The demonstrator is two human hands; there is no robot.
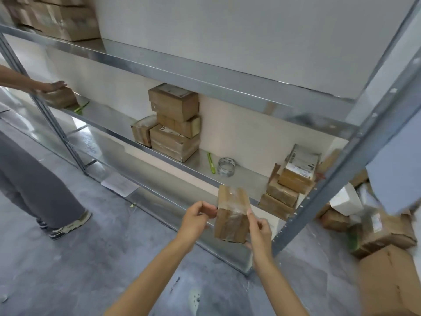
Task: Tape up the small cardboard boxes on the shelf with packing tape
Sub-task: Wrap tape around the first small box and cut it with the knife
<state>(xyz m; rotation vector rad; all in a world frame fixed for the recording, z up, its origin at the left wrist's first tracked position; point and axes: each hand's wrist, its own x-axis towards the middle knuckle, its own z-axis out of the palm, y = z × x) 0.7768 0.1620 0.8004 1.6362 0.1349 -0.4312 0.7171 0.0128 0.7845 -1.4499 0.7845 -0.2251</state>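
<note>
A small cardboard box [232, 215] wrapped in clear shiny tape is held upright in front of the metal shelf [159, 153]. My left hand [197, 218] pinches its left edge near the top. My right hand [259, 226] grips its right side, fingers along the edge and under the bottom corner. A roll of clear packing tape [226, 165] lies on the shelf beyond the box, with a green cutter [210, 163] beside it. Taped boxes are stacked in the shelf's middle [174, 124] and at its right end [289, 185].
Another person stands at the left in grey trousers [34, 179], a hand [53, 86] on a box [60, 96] on the shelf's left end. The shelf's upright post [341, 160] rises at the right. Loose cardboard boxes [382, 233] pile on the floor right of it.
</note>
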